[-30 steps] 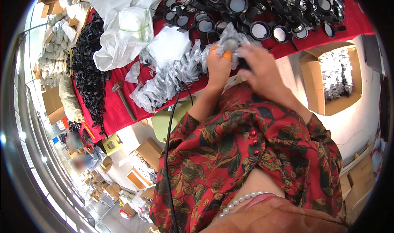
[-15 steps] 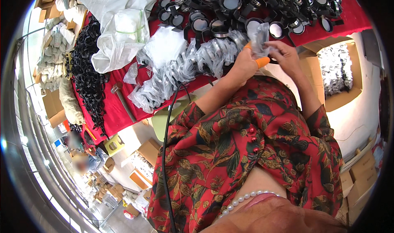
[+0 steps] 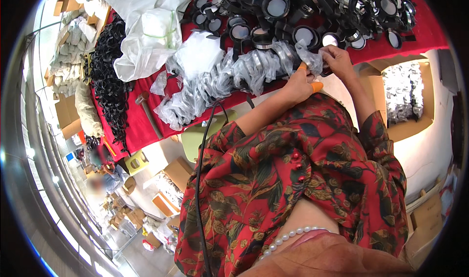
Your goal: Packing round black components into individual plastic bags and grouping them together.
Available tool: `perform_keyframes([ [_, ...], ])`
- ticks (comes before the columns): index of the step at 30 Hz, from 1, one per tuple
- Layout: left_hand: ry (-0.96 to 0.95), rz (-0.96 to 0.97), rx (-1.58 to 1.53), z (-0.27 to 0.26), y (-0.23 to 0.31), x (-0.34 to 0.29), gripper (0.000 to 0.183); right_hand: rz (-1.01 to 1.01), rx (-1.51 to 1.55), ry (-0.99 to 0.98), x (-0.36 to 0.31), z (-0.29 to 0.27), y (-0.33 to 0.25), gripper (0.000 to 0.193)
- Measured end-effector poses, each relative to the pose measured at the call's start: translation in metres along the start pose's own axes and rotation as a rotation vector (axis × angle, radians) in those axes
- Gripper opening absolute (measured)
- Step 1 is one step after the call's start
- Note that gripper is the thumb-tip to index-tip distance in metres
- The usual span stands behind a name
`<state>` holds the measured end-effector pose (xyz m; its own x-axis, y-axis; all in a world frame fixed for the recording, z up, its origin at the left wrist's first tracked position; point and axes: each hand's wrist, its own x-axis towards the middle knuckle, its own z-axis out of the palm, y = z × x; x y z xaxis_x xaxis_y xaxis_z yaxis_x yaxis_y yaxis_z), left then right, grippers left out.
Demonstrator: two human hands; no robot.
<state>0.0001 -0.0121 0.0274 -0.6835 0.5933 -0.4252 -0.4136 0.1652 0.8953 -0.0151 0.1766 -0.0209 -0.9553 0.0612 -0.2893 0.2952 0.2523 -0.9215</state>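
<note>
My left hand [image 3: 299, 85], with orange finger covers on two fingers, is closed round a crumpled clear plastic bag [image 3: 310, 58] at the table's front edge. Whatever the bag wraps is mostly hidden; a dark bit shows below it. Thumb and fingers of my right hand [image 3: 338, 62] pinch the right side of the same bag. Left of my hands runs a row of bagged parts [image 3: 254, 69] in clear plastic. Just beyond lies a heap of black-and-silver round parts [image 3: 276, 6] with pale discs and black straps.
A stack of clear bags [image 3: 199, 52] and a white sack [image 3: 146, 28] lie on the red tablecloth [image 3: 139, 123]. Leftward are a hammer [image 3: 149, 115] and a pile of black bands [image 3: 108, 77]. An open carton [image 3: 426, 94] of wrapped items stands right; a black cable [image 3: 198, 199] hangs before me.
My left hand has come slightly down, and the bag hangs lower and more bunched. My right hand has drawn in closer to the bag's edge. The whole view has shifted slightly.
</note>
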Motion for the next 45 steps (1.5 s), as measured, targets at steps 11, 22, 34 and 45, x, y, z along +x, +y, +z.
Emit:
perform_keyframes([
  [11,0.272,-0.103,0.307,0.002,0.003,0.011,0.045,-0.45,-0.506,-0.351,-0.015,-0.004,-0.025,0.049],
  [22,0.32,0.012,0.015,0.015,0.026,-0.003,0.054,-0.475,-0.751,-0.331,0.017,0.018,-0.046,0.035],
  [34,0.617,-0.171,0.053,0.012,0.037,-0.037,0.062,-0.43,-0.733,-0.32,0.012,0.025,-0.03,0.016],
  [45,0.687,-0.21,0.051,0.011,0.064,-0.037,0.047,-0.358,-0.815,-0.288,0.016,0.024,-0.027,0.014],
])
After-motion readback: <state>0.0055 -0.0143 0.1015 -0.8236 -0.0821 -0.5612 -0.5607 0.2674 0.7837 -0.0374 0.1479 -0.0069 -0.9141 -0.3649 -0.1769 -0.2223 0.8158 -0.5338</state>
